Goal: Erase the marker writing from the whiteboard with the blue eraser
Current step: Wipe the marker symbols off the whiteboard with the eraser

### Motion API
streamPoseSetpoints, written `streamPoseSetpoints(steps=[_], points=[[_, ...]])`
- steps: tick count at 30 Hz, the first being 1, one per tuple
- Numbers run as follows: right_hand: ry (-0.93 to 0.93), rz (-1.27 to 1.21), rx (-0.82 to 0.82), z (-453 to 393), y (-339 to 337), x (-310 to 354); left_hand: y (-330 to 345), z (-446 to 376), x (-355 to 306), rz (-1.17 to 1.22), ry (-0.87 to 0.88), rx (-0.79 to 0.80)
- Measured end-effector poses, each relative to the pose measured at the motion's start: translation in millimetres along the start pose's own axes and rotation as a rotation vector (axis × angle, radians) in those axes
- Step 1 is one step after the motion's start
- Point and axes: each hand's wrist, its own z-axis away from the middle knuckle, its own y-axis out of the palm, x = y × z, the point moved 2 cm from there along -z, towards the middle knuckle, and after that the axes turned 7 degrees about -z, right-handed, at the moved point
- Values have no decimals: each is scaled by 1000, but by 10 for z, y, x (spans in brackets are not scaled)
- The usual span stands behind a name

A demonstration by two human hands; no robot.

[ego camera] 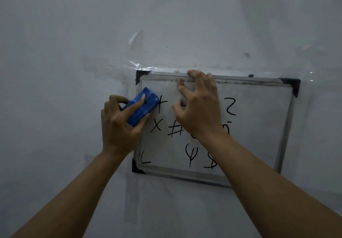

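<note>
Fingers (137, 106) of my left hand (118, 125) curl round the blue eraser (143, 106), held at the whiteboard's (259, 126) upper-left corner, its long axis tilted up to the right. Marker writing (190, 154) lies rightward and below the eraser, the plus sign touching its tip. My right hand (199, 112), fingers bent, steadies the whiteboard's top edge, holding nothing.
</note>
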Motion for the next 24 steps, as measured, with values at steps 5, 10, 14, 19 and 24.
streamPoseSetpoints(steps=[5,10,14,19,24], points=[[-20,-6,-9,12,1,-15,66,-254,-113,84,-124,-81],[-71,10,72,61,-8,-103,96,58,-63,74,-48,6],[-157,126,178,95,-35,-229,69,-221,-111,51,-72,-39],[-146,162,213,119,-40,-224,55,-8,-135,16,-21,7],[-137,178,231,109,-56,-193,23,-259,-162,-124,38,-22]])
